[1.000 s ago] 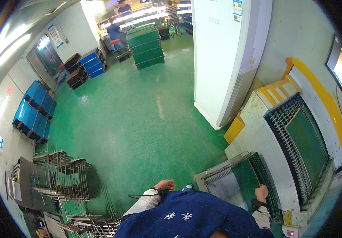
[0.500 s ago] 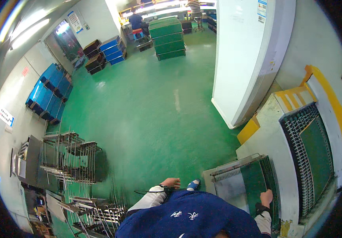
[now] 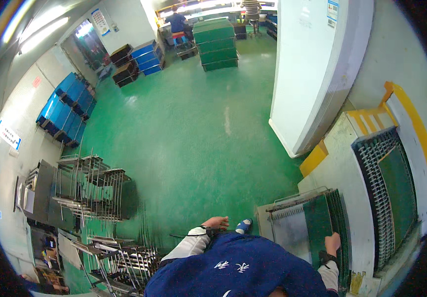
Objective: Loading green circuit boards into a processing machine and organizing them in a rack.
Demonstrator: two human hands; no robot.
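At the lower right, my right hand (image 3: 332, 243) is closed at the edge of a green board (image 3: 317, 220), one of several upright boards standing close together in a wire-framed rack (image 3: 300, 197). A pale grey, translucent-looking area (image 3: 291, 232) lies just left of the green one. My left hand (image 3: 217, 222) hangs over the floor in front of my body, fingers stretched out, with nothing in it. My blue smock hides part of both forearms.
Beside the rack stands a pale machine (image 3: 339, 143) with a chain-like conveyor (image 3: 376, 183) and another green board. Metal racks (image 3: 92, 185) stand left, blue bins (image 3: 67, 111) along the wall. Green stacked crates (image 3: 216, 44) and seated people are farther back. Another person's arm (image 3: 50, 287) shows lower left.
The view has shifted slightly, so the surroundings sit a little farther right. My left hand is slightly higher in view. My right hand stays at the board's edge. Another person's arm shows at lower left.
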